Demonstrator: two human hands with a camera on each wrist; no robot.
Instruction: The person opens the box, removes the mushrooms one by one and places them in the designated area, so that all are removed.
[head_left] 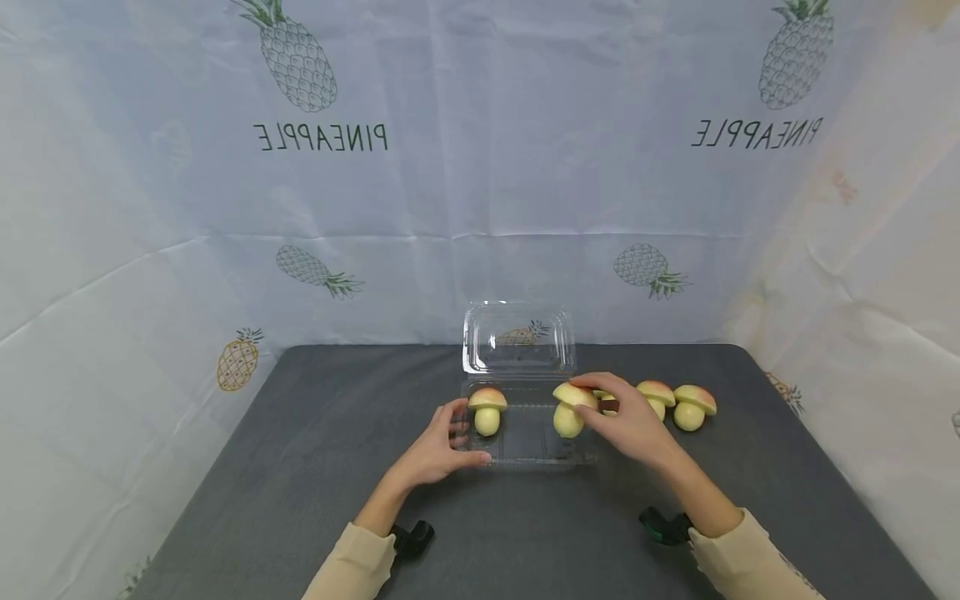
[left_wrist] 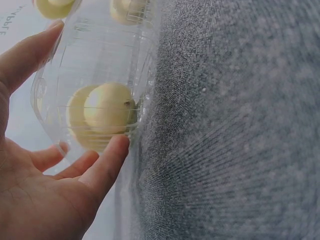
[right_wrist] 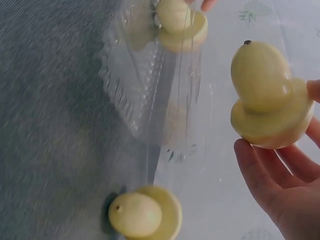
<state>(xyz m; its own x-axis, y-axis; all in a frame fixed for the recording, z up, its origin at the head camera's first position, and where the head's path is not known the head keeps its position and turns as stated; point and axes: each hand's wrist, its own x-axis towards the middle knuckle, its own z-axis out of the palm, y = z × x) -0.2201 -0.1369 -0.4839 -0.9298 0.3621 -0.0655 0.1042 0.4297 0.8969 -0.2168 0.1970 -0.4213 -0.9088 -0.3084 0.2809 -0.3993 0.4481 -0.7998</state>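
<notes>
A clear plastic clamshell container (head_left: 525,457) lies with its lid (head_left: 517,354) raised at the back. My left hand (head_left: 435,450) holds the container's left end, thumb at the front edge and fingers along the side wall. Inside, near those fingers, one toy mushroom (head_left: 487,419) shows a yellow stem and a reddish cap. Over the right part of the container, my right hand (head_left: 630,423) pinches another toy mushroom (head_left: 567,421) by its cap. The right wrist view shows its rounded stem (right_wrist: 260,75) pointing away from the palm.
More toy mushrooms (head_left: 693,408) rest on the dark tabletop (head_left: 300,467) right of the container, partly hidden by my right hand. A pineapple-print cloth (head_left: 517,183) hangs behind and beside the table. Dark straps (head_left: 412,540) sit at both wrists.
</notes>
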